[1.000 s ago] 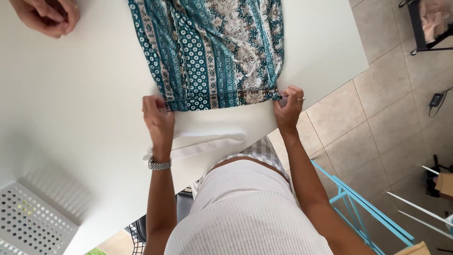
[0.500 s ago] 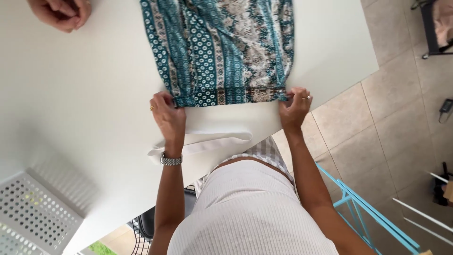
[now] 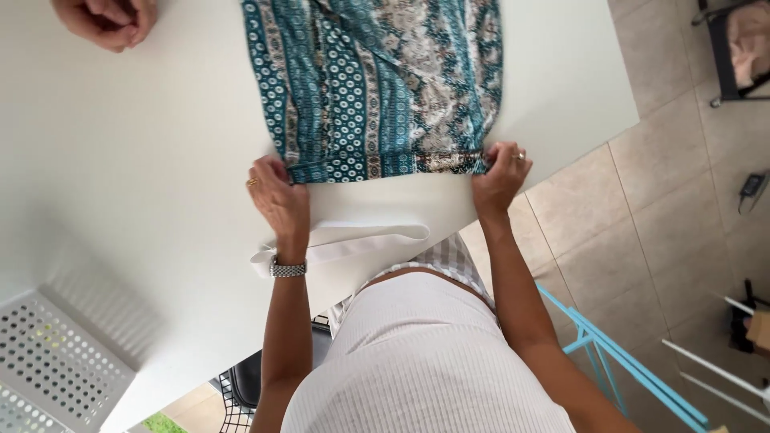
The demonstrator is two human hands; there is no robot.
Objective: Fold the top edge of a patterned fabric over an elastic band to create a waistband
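- The white tabletop (image 3: 120, 224) fills most of my view, and it looks much as it did a moment ago, only slightly shifted in the frame.
- The teal patterned cloth (image 3: 377, 80) lies flat near the tabletop's near edge, its hem running between my two hands; against the earlier picture the hem looks straighter and pulled tauter.
- My left hand (image 3: 279, 196) has its fingers pinched on the cloth's near left corner; a second ago it sat a little farther out from the cloth's side. It wears a ring, and a metal watch (image 3: 288, 269) sits on the wrist.
- My right hand (image 3: 499, 172) grips the near right corner, fingers clenched over the hem, just inside the tabletop's near edge, much where it was before.
- A folded white cloth (image 3: 353, 240) lies between my arms at the tabletop's near edge, just beside my left wrist and apart from the patterned hem.
- A white perforated tray (image 3: 48, 369) rests by the left corner of the tabletop, well apart from my hands.
- Another person's hand (image 3: 104, 20) rests curled at the far left edge of the tabletop, as earlier.
- Beyond the right edge are beige floor tiles (image 3: 642, 200) and a blue metal frame (image 3: 618, 361).
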